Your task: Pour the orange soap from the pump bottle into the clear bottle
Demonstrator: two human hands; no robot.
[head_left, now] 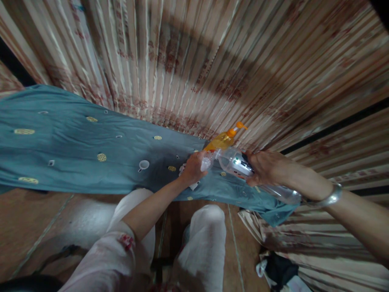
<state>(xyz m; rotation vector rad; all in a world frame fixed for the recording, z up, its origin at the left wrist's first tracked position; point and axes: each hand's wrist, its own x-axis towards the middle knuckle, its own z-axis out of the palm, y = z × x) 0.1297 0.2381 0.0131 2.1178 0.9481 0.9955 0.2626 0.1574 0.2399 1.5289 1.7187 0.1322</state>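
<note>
My right hand (263,167) is wrapped round a large clear plastic bottle (232,161), which lies tilted with its neck toward the left. At that neck, my left hand (194,167) grips a small clear container (207,161); whether the two touch is too blurred to tell. Just behind them stands a pump bottle (221,141) of yellow liquid with an orange pump head. Some crumpled white material (193,185) lies beneath my left hand. A small white round cap or dish (144,164) rests on the blue-green cloth to the left.
The blue-green patterned cloth (73,146) covers a long narrow surface. Behind it hangs a pleated striped curtain (182,61), with dark bars at the sides. My knees are at the front edge. A black and white bundle (281,269) lies on the tiled floor at lower right.
</note>
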